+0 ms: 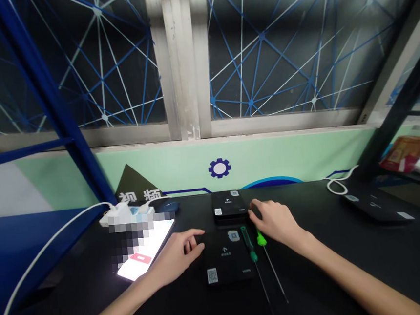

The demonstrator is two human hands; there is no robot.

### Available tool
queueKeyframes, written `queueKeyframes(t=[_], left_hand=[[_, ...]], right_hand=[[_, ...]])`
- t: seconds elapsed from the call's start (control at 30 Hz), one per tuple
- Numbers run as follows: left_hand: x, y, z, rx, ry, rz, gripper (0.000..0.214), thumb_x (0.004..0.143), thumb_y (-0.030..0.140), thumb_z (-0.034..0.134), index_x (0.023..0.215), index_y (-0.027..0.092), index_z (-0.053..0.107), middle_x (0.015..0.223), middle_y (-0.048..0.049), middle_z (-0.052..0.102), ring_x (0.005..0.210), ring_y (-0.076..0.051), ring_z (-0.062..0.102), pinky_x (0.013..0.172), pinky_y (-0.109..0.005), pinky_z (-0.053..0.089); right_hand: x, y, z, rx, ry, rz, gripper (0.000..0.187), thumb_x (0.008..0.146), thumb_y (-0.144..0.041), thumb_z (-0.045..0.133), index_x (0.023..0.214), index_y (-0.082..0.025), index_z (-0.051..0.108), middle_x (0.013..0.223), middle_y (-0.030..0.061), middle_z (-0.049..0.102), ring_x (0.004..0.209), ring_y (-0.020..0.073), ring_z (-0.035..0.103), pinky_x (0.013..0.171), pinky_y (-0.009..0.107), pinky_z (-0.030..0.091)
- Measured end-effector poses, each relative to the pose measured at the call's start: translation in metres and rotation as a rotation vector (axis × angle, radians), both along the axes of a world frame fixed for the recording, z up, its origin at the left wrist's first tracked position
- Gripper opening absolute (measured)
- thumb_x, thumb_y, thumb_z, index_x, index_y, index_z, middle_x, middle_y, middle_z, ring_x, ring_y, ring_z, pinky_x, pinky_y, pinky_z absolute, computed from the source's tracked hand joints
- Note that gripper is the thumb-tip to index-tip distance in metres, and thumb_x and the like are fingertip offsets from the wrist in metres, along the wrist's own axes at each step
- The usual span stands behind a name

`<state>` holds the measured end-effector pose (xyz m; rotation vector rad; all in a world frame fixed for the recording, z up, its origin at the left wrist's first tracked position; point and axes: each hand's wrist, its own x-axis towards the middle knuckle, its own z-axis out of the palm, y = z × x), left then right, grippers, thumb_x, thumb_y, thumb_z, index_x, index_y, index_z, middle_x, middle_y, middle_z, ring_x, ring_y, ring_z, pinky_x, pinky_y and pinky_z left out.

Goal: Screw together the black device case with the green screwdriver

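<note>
Near box [226,256], lower centre of the frame, flat on the black counter [321,211]. On top: QR code [212,275] at lower left, sticker [233,236] at upper right, other print too small for sure reading. Left hand [181,252] at the upper-left edge, thumb and forefinger apart: grip released, nothing held; perhaps so placed for steadying the edge.

Far box [229,204] just above in the frame, similarly labelled; probably aligned for easy reach. Right hand [274,218] beside its right edge, fingers loosely curled; grip partly hidden, grasping or not impossible to tell. Below that hand, green screwdriver [249,242] and lime screwdriver [262,239], side by side, shafts toward the bottom of the frame; presumably laid out for handiness.

Left of centre, lit phone [160,238], partly pixelated; beyond, power strip [149,211] and mouse [169,207]. Right, third box [376,206] with pale labels; far right, blurred bottle [408,150], brand illegible.

Wall [287,155] across the middle: gear emblem [219,168] and, farther left, white characters "视频" on a dark triangle [129,180].
</note>
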<state>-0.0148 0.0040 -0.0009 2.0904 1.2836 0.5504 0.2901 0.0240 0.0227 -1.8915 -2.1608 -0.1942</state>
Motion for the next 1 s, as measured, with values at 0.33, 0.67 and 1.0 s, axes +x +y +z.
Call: queueKeyframes(t=[0.33,0.67,1.0], left_hand=[[0.001,-0.006,0.002,0.365,0.335,-0.014,0.032,0.098,0.037,0.042,0.12,0.026,0.062,0.079,-0.0016,0.067,0.066,-0.02,0.064,0.059,-0.029,0.041],[0.0,-0.005,0.002,0.365,0.367,-0.024,0.03,0.097,0.034,0.043,0.118,0.027,0.062,0.075,-0.0005,0.066,0.065,-0.02,0.063,0.058,-0.028,0.038],[0.001,-0.005,0.003,0.307,0.292,0.022,0.028,0.099,0.038,0.04,0.109,0.025,0.064,0.067,0.0016,0.061,0.061,-0.018,0.059,0.055,-0.027,0.033]], right_hand=[[-0.019,-0.027,0.016,0.003,0.103,0.757,0.057,0.076,-0.065,0.068,0.112,-0.021,0.067,0.108,0.0095,0.066,0.093,0.0267,0.057,0.087,0.042,0.041],[-0.022,-0.031,0.01,-0.11,0.092,0.73,0.092,0.058,-0.073,0.076,0.133,-0.022,0.06,0.112,0.0118,0.065,0.103,0.0326,0.055,0.097,0.047,0.037],[-0.022,-0.027,0.004,-0.101,0.166,0.712,0.1,0.054,-0.069,0.081,0.137,-0.021,0.053,0.119,0.0127,0.055,0.105,0.0322,0.053,0.1,0.05,0.04]])
